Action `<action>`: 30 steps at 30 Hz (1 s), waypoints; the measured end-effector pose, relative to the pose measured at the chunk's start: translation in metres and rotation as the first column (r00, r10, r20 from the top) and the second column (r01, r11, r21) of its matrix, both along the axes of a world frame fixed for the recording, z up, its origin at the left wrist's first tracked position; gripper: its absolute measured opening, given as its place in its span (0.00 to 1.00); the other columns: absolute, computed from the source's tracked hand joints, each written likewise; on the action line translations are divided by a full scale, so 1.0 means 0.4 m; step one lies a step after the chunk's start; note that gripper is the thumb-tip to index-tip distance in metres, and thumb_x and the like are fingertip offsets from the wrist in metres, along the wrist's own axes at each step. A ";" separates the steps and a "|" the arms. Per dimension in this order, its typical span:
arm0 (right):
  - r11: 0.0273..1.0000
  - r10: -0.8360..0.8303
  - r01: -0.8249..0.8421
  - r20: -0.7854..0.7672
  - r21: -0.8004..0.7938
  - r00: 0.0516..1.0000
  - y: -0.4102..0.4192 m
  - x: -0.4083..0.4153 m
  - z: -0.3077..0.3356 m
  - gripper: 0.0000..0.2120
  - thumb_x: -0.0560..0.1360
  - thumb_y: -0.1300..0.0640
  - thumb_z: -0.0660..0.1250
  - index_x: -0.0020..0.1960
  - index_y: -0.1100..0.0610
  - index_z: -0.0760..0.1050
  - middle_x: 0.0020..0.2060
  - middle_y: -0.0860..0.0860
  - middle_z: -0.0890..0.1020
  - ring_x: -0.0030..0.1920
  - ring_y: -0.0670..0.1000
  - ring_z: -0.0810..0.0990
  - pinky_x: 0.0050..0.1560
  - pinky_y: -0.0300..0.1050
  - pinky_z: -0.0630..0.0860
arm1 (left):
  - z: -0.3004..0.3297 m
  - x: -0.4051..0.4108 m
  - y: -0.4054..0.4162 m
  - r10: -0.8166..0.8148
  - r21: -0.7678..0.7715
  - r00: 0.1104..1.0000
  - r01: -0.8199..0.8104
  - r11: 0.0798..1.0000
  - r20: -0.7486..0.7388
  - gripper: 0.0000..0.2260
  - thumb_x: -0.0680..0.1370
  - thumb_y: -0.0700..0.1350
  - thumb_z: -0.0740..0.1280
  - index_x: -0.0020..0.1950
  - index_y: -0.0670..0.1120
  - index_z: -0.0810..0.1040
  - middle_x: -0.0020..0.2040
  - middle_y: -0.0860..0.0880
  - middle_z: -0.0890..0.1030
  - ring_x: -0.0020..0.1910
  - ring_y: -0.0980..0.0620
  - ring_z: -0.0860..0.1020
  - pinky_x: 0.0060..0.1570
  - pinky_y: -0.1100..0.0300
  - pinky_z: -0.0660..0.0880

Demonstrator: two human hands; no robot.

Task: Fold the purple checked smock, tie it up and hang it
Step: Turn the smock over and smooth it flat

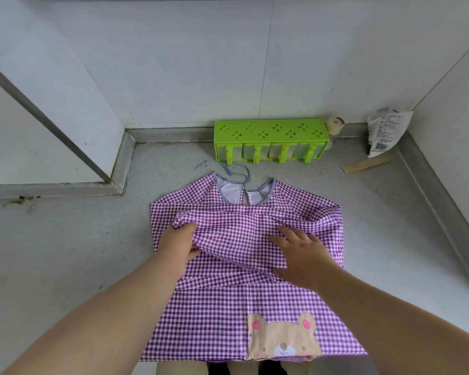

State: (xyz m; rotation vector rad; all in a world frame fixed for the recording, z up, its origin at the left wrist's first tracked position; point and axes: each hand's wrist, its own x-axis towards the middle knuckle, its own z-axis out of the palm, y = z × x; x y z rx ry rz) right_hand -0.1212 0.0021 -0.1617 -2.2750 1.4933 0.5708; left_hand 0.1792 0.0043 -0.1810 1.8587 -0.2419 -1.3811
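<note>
Now both hands on smock

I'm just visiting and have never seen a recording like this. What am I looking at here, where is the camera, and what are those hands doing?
There is no machine here: these are a person's two bare hands. The one picture comes from a wide-angle camera worn on the person's head, looking forward and down, so the arms reach in from the bottom edge.

On the grey counter lies a purple checked smock with a bear patch near its lower edge and tie strings at the neck. The left hand grips a folded-over sleeve of the smock. The right hand lies flat on the cloth with fingers spread, pressing it down.

Behind, against the wall, stand a green plastic rack, a crumpled paper packet and a wooden strip.
</note>
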 end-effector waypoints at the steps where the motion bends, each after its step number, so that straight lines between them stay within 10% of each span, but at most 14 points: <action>1: 1.000 -0.012 0.012 -0.010 -0.005 1.000 0.000 -0.001 -0.001 0.42 0.77 0.31 0.63 0.83 0.43 0.49 0.85 0.50 0.47 0.84 0.56 0.48 0.81 0.66 0.50 | -0.001 0.011 -0.001 0.027 -0.024 0.999 -0.026 0.999 0.040 0.19 0.82 0.47 0.69 0.73 0.47 0.75 0.63 0.45 0.83 0.57 0.41 0.84 0.55 0.42 0.84; 5: 0.999 -0.025 0.023 -0.045 -0.032 0.999 -0.007 0.000 0.002 0.41 0.79 0.31 0.57 0.84 0.45 0.44 0.85 0.50 0.43 0.84 0.55 0.42 0.81 0.68 0.46 | 0.023 0.077 0.014 -0.083 0.052 0.929 0.069 0.996 0.361 0.33 0.76 0.66 0.65 0.75 0.47 0.75 0.66 0.42 0.82 0.59 0.38 0.82 0.61 0.39 0.81; 9: 1.000 -0.024 0.023 -0.089 -0.011 0.996 -0.017 -0.001 -0.005 0.46 0.77 0.27 0.56 0.84 0.46 0.39 0.84 0.52 0.39 0.84 0.56 0.40 0.80 0.69 0.44 | 0.012 0.137 0.041 -0.208 0.188 0.827 0.126 0.974 0.523 0.31 0.81 0.64 0.61 0.74 0.44 0.76 0.67 0.39 0.81 0.61 0.35 0.81 0.64 0.41 0.78; 16: 0.999 0.006 0.001 -0.151 0.047 0.988 -0.036 0.000 -0.020 0.60 0.69 0.21 0.63 0.83 0.47 0.32 0.83 0.53 0.34 0.83 0.57 0.39 0.80 0.69 0.44 | -0.031 0.199 0.088 -0.625 0.613 0.574 0.250 0.749 0.529 0.24 0.78 0.64 0.64 0.63 0.48 0.84 0.61 0.40 0.81 0.54 0.42 0.80 0.59 0.51 0.79; 20: 1.000 -0.002 0.007 -0.179 0.029 0.984 -0.033 0.016 -0.020 0.61 0.69 0.23 0.65 0.84 0.48 0.33 0.83 0.55 0.35 0.83 0.59 0.39 0.79 0.70 0.43 | -0.035 0.209 0.101 -0.530 0.508 0.675 0.259 0.821 0.513 0.24 0.74 0.59 0.69 0.58 0.41 0.81 0.47 0.44 0.84 0.43 0.44 0.83 0.46 0.51 0.82; 24: 0.996 0.089 -0.090 -0.139 -0.002 0.986 0.004 0.049 -0.010 0.51 0.76 0.33 0.68 0.84 0.43 0.36 0.84 0.55 0.40 0.83 0.61 0.44 0.81 0.65 0.49 | -0.014 0.189 0.087 -0.331 0.388 0.811 0.142 0.911 0.482 0.34 0.77 0.54 0.74 0.73 0.39 0.62 0.56 0.44 0.75 0.58 0.36 0.81 0.53 0.48 0.78; 30: 0.994 0.077 -0.071 -0.069 0.088 0.995 0.051 0.049 -0.027 0.44 0.80 0.33 0.61 0.82 0.38 0.34 0.83 0.52 0.33 0.83 0.60 0.37 0.80 0.65 0.53 | -0.022 0.178 0.080 -0.401 0.299 0.771 0.283 0.911 0.495 0.22 0.80 0.47 0.71 0.70 0.43 0.68 0.58 0.43 0.80 0.49 0.43 0.82 0.51 0.49 0.79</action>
